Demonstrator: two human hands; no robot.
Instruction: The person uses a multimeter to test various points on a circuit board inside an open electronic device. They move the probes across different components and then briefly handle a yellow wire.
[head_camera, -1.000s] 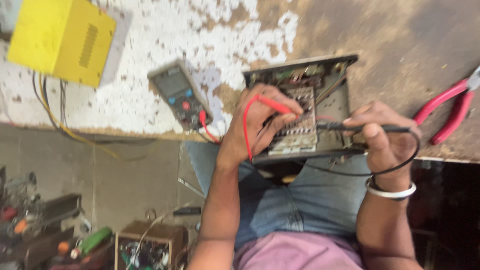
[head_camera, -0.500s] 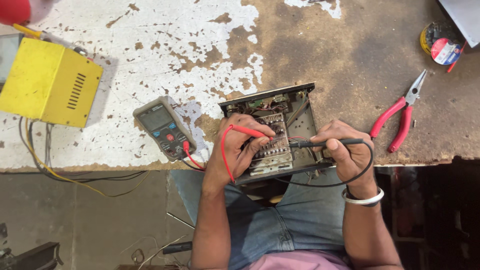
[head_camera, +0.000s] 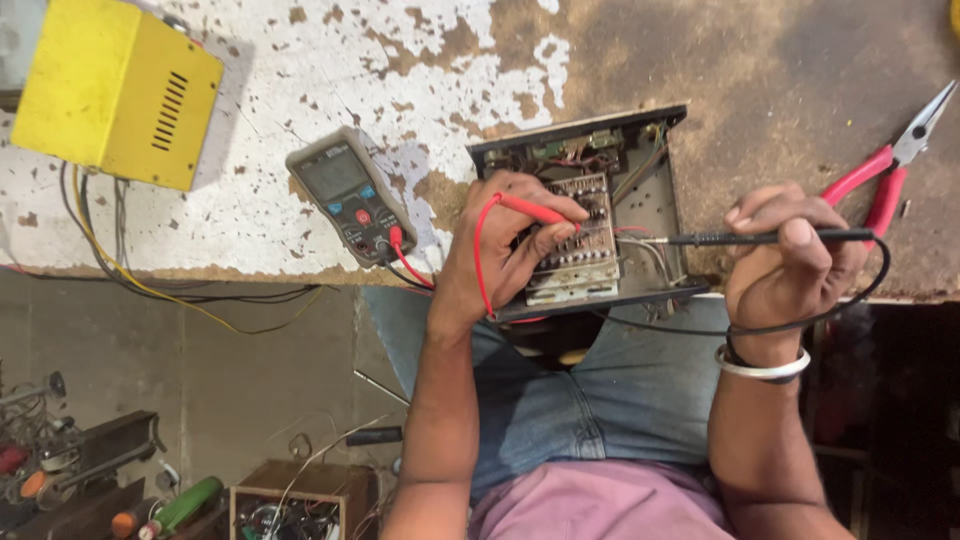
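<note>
Circuit board sits inside the open metal chassis at the tabletop edge. Your left hand grips the red probe against it; your right hand is closed around the black probe. Multimeter lies left, red pliers right.

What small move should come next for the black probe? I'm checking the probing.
Probably ease the black probe tip down onto a contact: the right hand holds it level at the board's edge, while the left hand presses the red probe on the board.
</note>
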